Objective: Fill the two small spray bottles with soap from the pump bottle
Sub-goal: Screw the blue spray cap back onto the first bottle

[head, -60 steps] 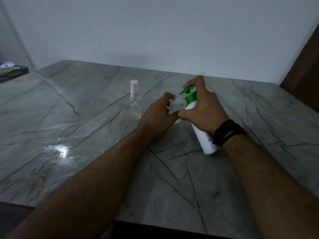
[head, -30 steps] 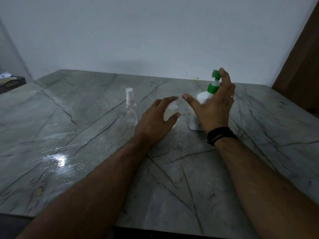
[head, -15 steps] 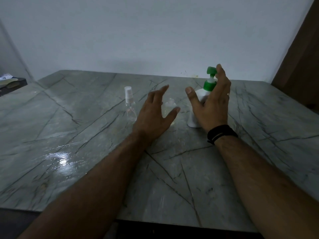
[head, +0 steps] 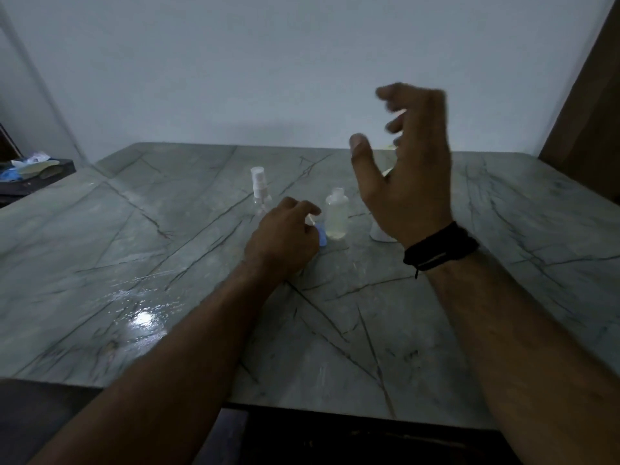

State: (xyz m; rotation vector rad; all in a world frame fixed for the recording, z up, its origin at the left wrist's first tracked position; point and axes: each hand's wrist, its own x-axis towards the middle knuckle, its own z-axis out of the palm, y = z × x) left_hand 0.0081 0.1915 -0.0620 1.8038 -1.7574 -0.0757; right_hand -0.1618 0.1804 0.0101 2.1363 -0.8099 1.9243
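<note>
An uncapped small clear bottle (head: 336, 214) holding pale liquid stands upright mid-table. Left of it and farther back stands the second small spray bottle (head: 259, 189), its white spray head on. My left hand (head: 285, 238) rests on the marble table (head: 134, 250) just left of the uncapped bottle, fingers curled on a small blue and white spray head (head: 321, 233). My right hand (head: 406, 169) hovers raised above the table, fingers spread and holding nothing. It hides nearly all of the white pump bottle (head: 380, 234); only the base shows.
A dark shelf (head: 37, 177) with papers and blue bits sits at the far left. A brown wooden panel (head: 590, 95) rises at the right. A wet shiny patch (head: 144, 318) lies near the left front. The table's front edge runs close to me.
My right hand let go of the pump bottle and lifted up. My left hand dropped from open above the table to curled on the spray head beside the uncapped bottle.
</note>
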